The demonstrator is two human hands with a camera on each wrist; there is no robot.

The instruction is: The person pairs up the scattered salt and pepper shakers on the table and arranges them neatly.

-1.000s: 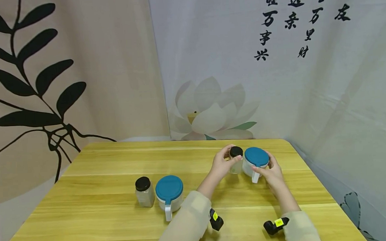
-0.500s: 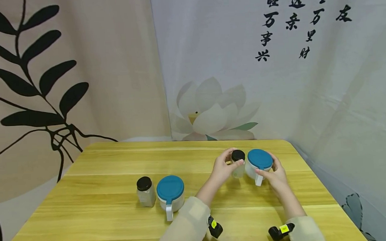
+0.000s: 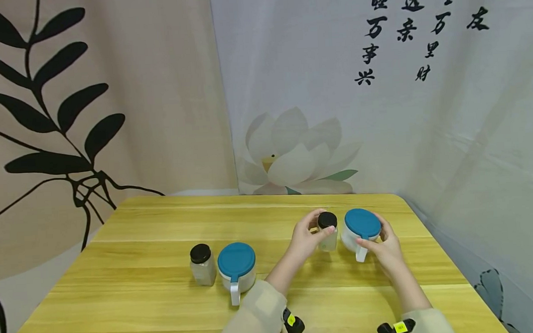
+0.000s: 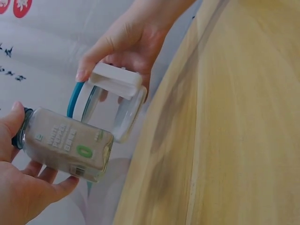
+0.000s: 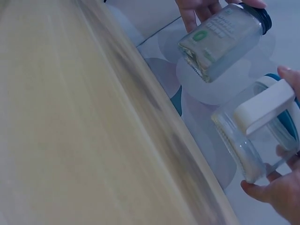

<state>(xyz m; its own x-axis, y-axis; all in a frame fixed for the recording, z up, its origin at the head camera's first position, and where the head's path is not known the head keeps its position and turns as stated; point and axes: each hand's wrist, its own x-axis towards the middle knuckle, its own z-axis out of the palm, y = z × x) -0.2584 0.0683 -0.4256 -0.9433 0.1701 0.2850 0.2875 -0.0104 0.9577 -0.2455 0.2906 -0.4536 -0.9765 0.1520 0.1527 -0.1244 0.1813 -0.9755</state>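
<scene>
My left hand (image 3: 305, 237) grips a glass spice jar (image 3: 328, 238) with a black lid, thumb on one side and fingers on the other. In the left wrist view the jar's label (image 4: 63, 140) reads white pepper. Right beside it, my right hand (image 3: 386, 245) holds a clear seasoning pot (image 3: 362, 224) with a blue lid and white handle (image 5: 265, 108). Both wrist views show the jar and pot apart, raised off the wood, with shadows below. The pot's far side is hidden in the head view.
On the wooden table (image 3: 132, 274), a second black-lidded jar (image 3: 203, 268) stands at the left. Close beside it is another blue-lidded pot (image 3: 236, 263), its handle facing me. A printed cloth (image 3: 289, 85) hangs behind the table's back edge.
Both hands have come slightly nearer, still holding the jar and the pot. The pot has shifted right, widening the gap between them. The pair at the left stays put.
</scene>
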